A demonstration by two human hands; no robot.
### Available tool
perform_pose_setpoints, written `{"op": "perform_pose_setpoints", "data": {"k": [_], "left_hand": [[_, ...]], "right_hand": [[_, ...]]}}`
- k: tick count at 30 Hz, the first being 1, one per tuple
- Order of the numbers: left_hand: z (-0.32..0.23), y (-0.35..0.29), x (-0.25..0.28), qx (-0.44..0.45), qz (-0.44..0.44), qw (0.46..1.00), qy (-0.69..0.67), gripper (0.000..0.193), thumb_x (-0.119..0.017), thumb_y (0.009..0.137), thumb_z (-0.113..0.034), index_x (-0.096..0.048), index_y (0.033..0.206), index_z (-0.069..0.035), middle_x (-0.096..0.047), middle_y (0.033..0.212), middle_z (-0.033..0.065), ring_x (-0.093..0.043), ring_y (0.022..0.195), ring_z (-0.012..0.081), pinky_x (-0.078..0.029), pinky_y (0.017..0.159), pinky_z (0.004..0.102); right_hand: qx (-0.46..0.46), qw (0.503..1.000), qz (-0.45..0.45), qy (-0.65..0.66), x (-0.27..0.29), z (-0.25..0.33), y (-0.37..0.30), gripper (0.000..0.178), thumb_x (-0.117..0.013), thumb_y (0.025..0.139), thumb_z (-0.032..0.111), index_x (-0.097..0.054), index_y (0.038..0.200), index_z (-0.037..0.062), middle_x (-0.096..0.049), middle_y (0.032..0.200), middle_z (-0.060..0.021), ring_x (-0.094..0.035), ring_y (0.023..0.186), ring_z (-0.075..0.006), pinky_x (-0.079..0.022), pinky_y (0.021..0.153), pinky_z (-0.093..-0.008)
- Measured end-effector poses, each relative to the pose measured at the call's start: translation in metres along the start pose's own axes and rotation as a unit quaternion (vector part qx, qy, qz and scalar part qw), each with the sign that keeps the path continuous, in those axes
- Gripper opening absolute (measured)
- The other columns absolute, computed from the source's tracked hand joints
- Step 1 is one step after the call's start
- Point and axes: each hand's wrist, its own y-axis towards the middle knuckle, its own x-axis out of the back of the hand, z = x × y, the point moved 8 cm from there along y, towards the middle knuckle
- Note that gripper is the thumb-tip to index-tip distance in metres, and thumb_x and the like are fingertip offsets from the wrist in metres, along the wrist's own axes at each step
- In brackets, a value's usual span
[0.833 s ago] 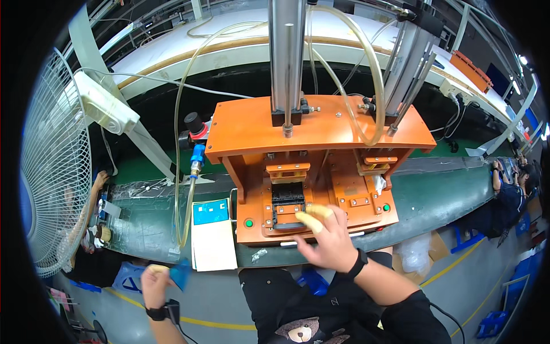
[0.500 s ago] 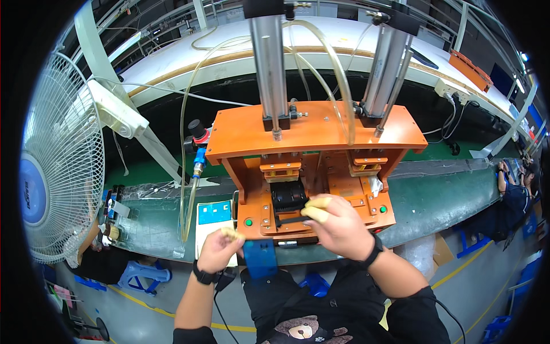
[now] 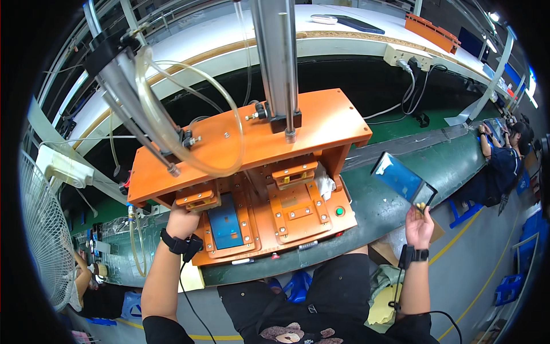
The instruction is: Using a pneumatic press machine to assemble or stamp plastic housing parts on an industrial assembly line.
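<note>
My right hand (image 3: pixel 420 228), wearing yellow finger cots, pinches the lower corner of a flat blue-faced panel with a black frame (image 3: pixel 401 176). It holds the panel tilted in the air, right of the orange press (image 3: pixel 252 137). At the press's left side, my left hand (image 3: pixel 182 222) reaches in beside the left press head (image 3: pixel 199 198); its fingers are hidden there. A blue plate (image 3: pixel 225 222) with small cut-outs lies in the left fixture, close to that hand. The right fixture (image 3: pixel 295 209) shows its bare orange surface.
Two metal cylinders with clear hoses rise from the press. A green button (image 3: pixel 340 211) sits on its front right. A white fan (image 3: pixel 43 212) stands at left. A power strip (image 3: pixel 408 57) is fixed behind. Other people sit at the far left and far right along the green bench.
The view has swung right. My right hand has left the fixture and now holds the panel out to the right. My left hand has moved to the press's side. A blue plate now lies in the left fixture.
</note>
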Motion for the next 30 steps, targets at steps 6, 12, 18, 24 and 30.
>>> {"op": "perform_pose_setpoints", "data": {"k": [6,12,18,24,30], "left_hand": [[0.028,0.021,-0.006,0.008,0.06,0.995,0.081,0.033,-0.066,0.088,-0.003,-0.061,0.12,-0.007,-0.066,0.118,0.0091,-0.063,0.11,0.0228,-0.053,0.093,0.0357],[0.078,0.018,-0.006,0.153,0.052,0.863,-0.479,0.041,-0.06,0.094,-0.028,-0.051,0.129,-0.01,-0.055,0.13,0.0118,-0.054,0.117,0.0241,-0.045,0.102,0.0364],[0.072,0.04,-0.001,0.143,0.034,0.927,-0.344,0.041,-0.06,0.094,-0.029,-0.051,0.13,-0.01,-0.055,0.13,0.0119,-0.054,0.118,0.0247,-0.045,0.102,0.0367],[0.067,0.041,-0.004,0.121,0.045,0.967,-0.217,0.042,-0.06,0.094,-0.03,-0.051,0.13,-0.01,-0.055,0.131,0.012,-0.054,0.118,0.0253,-0.045,0.102,0.0369],[0.06,0.024,-0.009,0.086,0.059,0.99,-0.097,0.042,-0.059,0.094,-0.03,-0.051,0.13,-0.01,-0.055,0.131,0.0121,-0.054,0.119,0.026,-0.045,0.103,0.0372]], "right_hand": [[0.016,0.996,-0.083,0.002,0.051,-0.054,0.196,0.031,-0.045,0.103,0.025,-0.056,0.112,-0.003,-0.063,0.111,-0.0196,-0.063,0.106,-0.0308,-0.05,0.101,-0.0423],[-0.054,0.908,-0.124,-0.396,-0.037,-0.138,0.316,0.05,-0.046,0.1,0.046,-0.05,0.12,0.0005,-0.064,0.099,-0.0181,-0.068,0.085,-0.0308,-0.06,0.071,-0.0396],[-0.114,0.9,0.059,-0.416,-0.048,-0.222,0.33,0.048,-0.058,0.096,0.042,-0.05,0.125,0.0035,-0.066,0.091,-0.0117,-0.066,0.078,-0.021,-0.055,0.063,-0.0302],[-0.044,0.859,0.13,-0.493,-0.101,-0.258,0.28,0.048,-0.06,0.095,0.04,-0.05,0.126,0.0036,-0.066,0.092,-0.011,-0.066,0.078,-0.0189,-0.053,0.064,-0.0286],[0.041,0.8,0.198,-0.565,-0.138,-0.232,0.249,0.048,-0.062,0.095,0.038,-0.05,0.127,0.0036,-0.066,0.092,-0.0104,-0.065,0.077,-0.0167,-0.052,0.064,-0.027]]}}
